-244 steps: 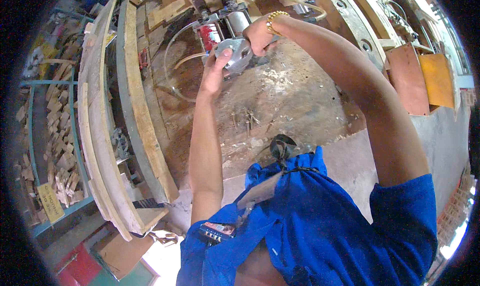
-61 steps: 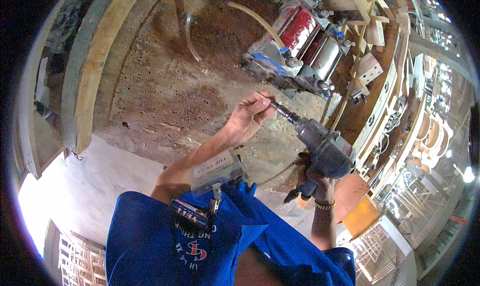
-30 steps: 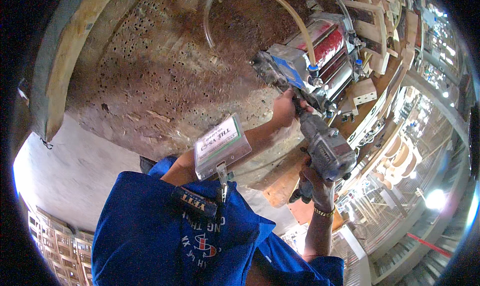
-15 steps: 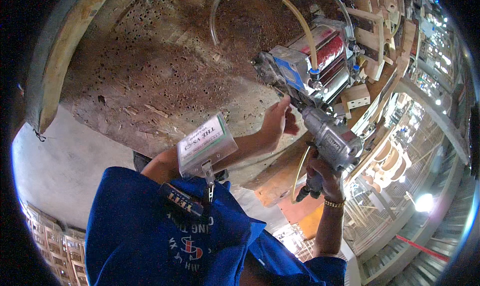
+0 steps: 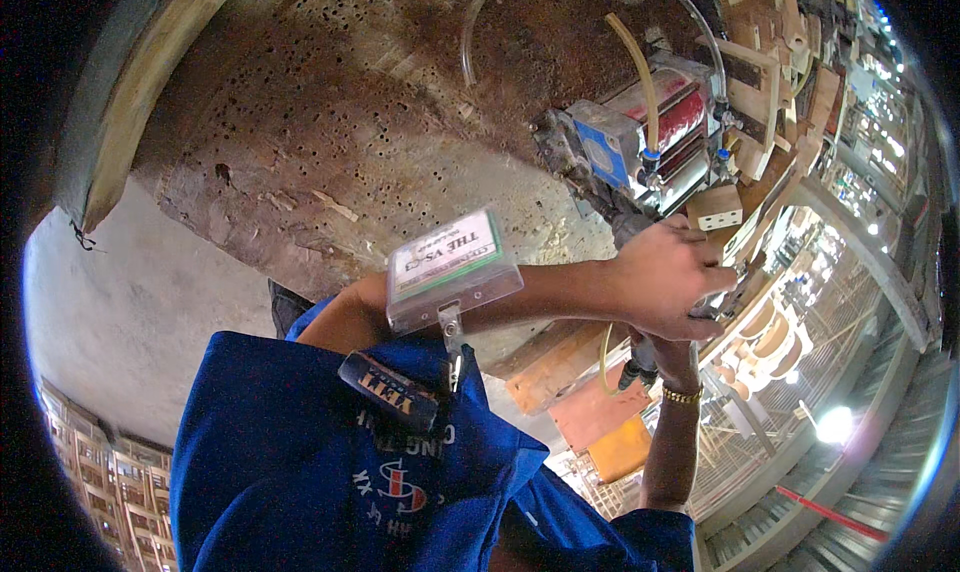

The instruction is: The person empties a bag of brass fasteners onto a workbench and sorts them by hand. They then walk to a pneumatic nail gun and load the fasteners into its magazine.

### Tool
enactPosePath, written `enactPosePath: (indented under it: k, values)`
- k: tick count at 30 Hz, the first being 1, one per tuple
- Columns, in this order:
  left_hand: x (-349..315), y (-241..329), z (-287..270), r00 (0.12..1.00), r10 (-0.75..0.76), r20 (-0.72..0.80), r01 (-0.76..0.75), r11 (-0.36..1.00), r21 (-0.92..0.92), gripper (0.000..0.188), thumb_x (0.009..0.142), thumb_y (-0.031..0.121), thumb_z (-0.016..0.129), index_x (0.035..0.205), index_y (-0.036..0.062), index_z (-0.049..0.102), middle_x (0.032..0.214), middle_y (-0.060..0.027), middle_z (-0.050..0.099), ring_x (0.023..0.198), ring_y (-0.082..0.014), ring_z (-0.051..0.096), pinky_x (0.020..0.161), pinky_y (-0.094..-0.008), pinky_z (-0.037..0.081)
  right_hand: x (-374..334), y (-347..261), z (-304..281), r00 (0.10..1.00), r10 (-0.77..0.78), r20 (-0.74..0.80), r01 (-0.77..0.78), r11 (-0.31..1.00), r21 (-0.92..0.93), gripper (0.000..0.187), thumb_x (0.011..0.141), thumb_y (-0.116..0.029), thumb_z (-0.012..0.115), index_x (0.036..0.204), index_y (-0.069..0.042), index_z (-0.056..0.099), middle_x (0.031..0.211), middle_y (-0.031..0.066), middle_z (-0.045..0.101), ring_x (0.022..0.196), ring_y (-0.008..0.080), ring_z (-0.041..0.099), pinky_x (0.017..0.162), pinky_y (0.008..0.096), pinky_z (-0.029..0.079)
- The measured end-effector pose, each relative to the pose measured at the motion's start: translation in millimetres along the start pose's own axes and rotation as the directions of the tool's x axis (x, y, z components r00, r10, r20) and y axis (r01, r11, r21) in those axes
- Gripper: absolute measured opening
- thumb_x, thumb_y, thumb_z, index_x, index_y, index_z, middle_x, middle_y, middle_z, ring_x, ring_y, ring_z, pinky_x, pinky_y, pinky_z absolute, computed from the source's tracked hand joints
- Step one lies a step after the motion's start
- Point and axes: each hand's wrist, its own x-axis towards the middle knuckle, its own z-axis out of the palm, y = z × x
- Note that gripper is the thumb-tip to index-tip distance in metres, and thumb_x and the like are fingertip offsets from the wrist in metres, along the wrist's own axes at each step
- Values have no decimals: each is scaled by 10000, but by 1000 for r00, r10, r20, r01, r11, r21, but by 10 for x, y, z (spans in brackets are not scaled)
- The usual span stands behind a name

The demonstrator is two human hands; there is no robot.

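Observation:
My left hand lies over the top of a grey air drill, its fingers curled round the body and covering most of it. The drill's dark front end shows beyond the wrist, pointing at a metal clamp. Below, my right hand is wrapped round the pistol grip, partly hidden by the left hand. A thin yellowish hose hangs by the grip. Just past the drill sits a silver and red pneumatic cylinder with a blue label and blue hose fittings.
The worn wooden bench top is full of drilled holes. A small wooden block with holes and several wooden pieces lie beside the cylinder. A clear hose loops over the bench. My clipped badge hangs over my left forearm.
My left hand has moved right, from near the drill's tip onto the drill body. My right hand still grips the handle. The view has shifted slightly.

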Motion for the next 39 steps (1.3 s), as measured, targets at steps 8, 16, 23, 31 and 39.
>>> enactPosePath:
  k: [8, 16, 23, 31, 39]
  values:
    - [-95, -17, -8, 994, 63, -90, -61, 998, 26, 452, 636, 448, 738, 916, 123, 593, 861, -72, 568, 817, -273, 570, 703, -396, 431, 220, 48, -142, 991, -133, 8, 132, 964, -233, 352, 811, -144, 680, 1076, -47, 468, 926, 55, 523, 795, 155, 496, 678, 302, 415]
    - [-112, -47, 31, 978, 100, -183, -86, 993, 83, 470, 629, 415, 751, 964, 134, 579, 896, -64, 561, 833, -263, 564, 696, -384, 433, 314, 136, -234, 983, -182, 22, 179, 925, -336, 451, 803, -145, 692, 1148, -48, 419, 1025, 67, 498, 897, 175, 485, 761, 322, 408]
    - [-157, -74, 30, 976, 132, -175, -119, 989, 85, 461, 636, 414, 739, 971, 138, 584, 912, -65, 562, 839, -262, 567, 706, -385, 435, 345, 205, -254, 981, -191, 33, 188, 901, -390, 538, 795, -146, 704, 1212, -48, 377, 1111, 78, 477, 986, 193, 475, 834, 340, 402]
    - [-131, -138, 54, 977, 141, -160, -124, 986, 111, 479, 644, 450, 723, 975, 133, 586, 897, -68, 560, 821, -264, 571, 681, -384, 443, 398, 251, -304, 983, -175, 52, 179, 874, -451, 638, 787, -147, 716, 1284, -49, 328, 1209, 91, 452, 1088, 213, 463, 916, 360, 395]
    - [-138, -169, 51, 970, 156, -188, -133, 983, 130, 478, 644, 457, 725, 963, 128, 587, 862, -67, 558, 789, -266, 570, 658, -388, 445, 488, 307, -270, 971, -233, 47, 234, 905, -354, 650, 783, -137, 712, 1298, -47, 325, 1252, 98, 431, 1143, 213, 441, 943, 376, 389]
